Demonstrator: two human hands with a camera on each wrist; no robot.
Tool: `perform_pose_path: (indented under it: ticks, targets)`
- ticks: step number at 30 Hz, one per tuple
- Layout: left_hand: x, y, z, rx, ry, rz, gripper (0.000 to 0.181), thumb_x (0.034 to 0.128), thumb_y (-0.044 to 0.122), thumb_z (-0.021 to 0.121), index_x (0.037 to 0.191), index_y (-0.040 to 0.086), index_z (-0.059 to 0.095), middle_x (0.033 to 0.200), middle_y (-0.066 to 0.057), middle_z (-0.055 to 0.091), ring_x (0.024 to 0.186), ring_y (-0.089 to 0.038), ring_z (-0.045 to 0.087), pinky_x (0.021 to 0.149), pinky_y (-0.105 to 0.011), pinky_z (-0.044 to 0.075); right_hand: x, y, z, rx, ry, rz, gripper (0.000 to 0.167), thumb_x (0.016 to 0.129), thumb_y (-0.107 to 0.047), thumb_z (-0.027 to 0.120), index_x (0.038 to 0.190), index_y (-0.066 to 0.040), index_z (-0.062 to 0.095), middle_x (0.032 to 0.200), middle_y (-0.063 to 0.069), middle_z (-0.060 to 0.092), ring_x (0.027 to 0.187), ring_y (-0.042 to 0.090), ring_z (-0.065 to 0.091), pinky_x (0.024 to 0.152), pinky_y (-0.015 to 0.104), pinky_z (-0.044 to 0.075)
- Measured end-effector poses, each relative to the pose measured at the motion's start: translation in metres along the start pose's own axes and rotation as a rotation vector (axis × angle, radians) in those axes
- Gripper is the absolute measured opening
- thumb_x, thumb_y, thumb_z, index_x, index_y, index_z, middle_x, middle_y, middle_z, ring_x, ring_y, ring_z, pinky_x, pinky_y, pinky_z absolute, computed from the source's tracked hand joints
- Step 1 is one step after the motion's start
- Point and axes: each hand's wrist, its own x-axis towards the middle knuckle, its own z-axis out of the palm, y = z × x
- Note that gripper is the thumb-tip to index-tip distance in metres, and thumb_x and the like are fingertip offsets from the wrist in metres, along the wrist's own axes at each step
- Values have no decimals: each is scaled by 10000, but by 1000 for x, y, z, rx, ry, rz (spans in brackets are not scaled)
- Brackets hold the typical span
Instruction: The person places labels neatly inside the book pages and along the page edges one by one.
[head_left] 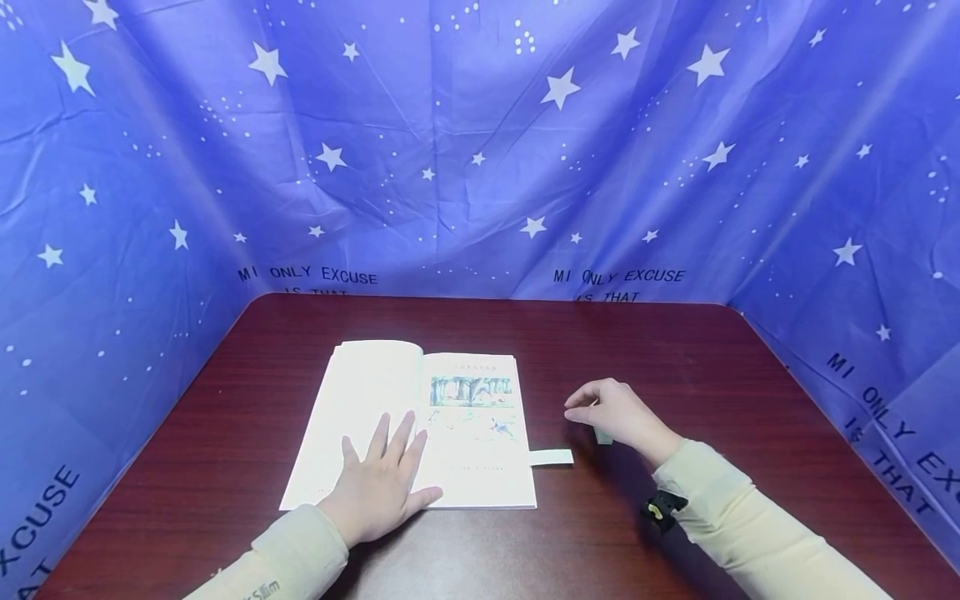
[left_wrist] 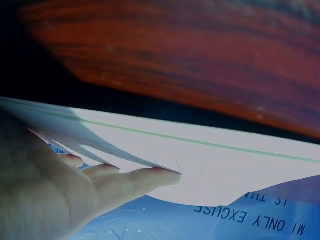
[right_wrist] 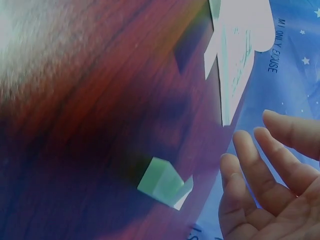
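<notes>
A book [head_left: 480, 492] lies spread on the table, with pictures on its right page. My left hand [head_left: 378, 492] rests on it near the lower middle, fingers spread; the left wrist view shows the thumb [left_wrist: 145, 181] on the bright page. From the book's right edge sticks out a pale strip [head_left: 551, 457]. To the right, my right hand [head_left: 618, 415] hovers over the table, fingers loosely bent and nothing between them in the right wrist view. Under it lies a small pale green folded piece [head_left: 604, 437], which looks like paper and is partly hidden by the hand in the head view.
The dark red wooden table [head_left: 645, 333] has rounded far corners. Blue cloth [head_left: 480, 192] with white stars and lettering hangs behind it and along both sides. A black band [head_left: 662, 510] sits at my right wrist.
</notes>
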Motion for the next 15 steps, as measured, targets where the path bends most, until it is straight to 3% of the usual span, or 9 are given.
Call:
perform_pose_path:
  ticks: [8,15]
  targets:
    - [-1,1,-2,-2,-4,2,771,968,657,390,1504,104,410,1634,-118,262,1482,-427,257,955,-819,293,4,10,-6,-22,36,16,147,870,-185,721,944,-66,764,943,75,750,800,136,624,724,315,487]
    - [-1,0,-2,4,2,5,772,968,660,388,1505,105,409,1633,-119,264,1480,-426,262,950,-816,301,4,21,-9,-43,66,-16,140,857,-172,726,922,-53,762,914,80,758,847,170,666,765,338,506]
